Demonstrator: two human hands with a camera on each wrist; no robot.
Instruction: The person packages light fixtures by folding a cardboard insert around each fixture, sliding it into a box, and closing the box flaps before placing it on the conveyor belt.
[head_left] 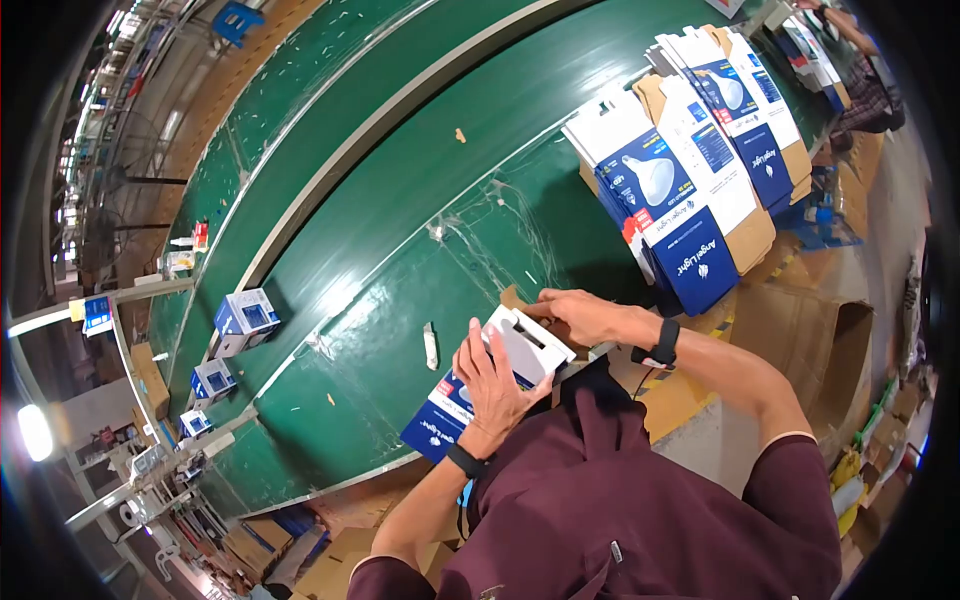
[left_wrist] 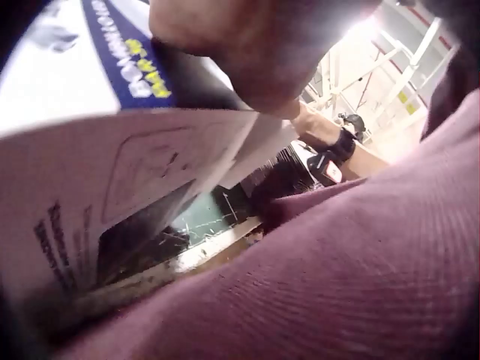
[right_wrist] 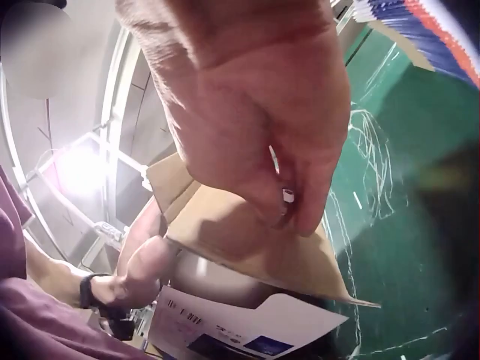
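Note:
My left hand (head_left: 490,385) holds a blue and white light-bulb box (head_left: 432,428) at the table's near edge, fingers across its side and thumb near the open end. At that end my right hand (head_left: 590,315) pinches a brown cardboard piece (right_wrist: 225,225) between thumb and fingers, above the box opening. Under the cardboard, the right wrist view shows a smooth white rounded thing (right_wrist: 206,274) and a printed white flap (right_wrist: 247,326). The left wrist view looks along the box's printed side (left_wrist: 67,210). A white-handled tool (head_left: 431,345) lies on the green table (head_left: 380,375).
Stacks of flat blue and white boxes (head_left: 690,255) stand at the table's right, with another stack (head_left: 735,90) beyond. Several made-up boxes (head_left: 245,322) are at the left. An open brown carton (head_left: 790,340) is on the right; another person (head_left: 868,100) stands at top right.

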